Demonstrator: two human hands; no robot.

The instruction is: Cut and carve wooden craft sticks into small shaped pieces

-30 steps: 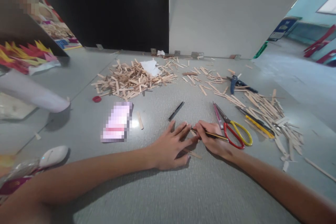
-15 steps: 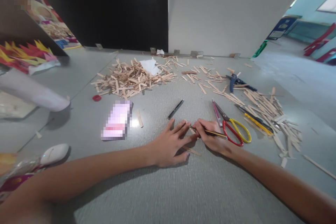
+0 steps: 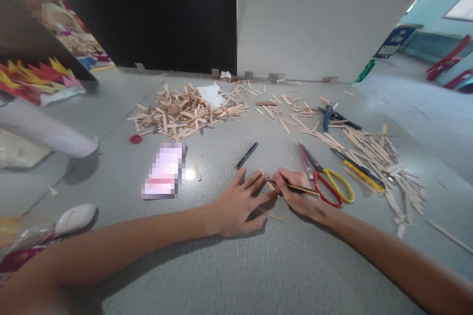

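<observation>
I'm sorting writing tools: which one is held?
The black-and-yellow pencil, in the right hand; the black pen lies loose on the table.

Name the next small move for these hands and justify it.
Probably a short stroke of the pencil on the small wooden stick: the right hand holds the pencil with its tip at the stick, and the left hand, fingers spread, appears to steady it.

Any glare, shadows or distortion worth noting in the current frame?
Head view: white glare spot on the table, beside the pixelated pink rectangle; head view: soft shadow under the left forearm; head view: background smeared at the far right edge; head view: the tip of the pencil is too small to judge focus.
</observation>
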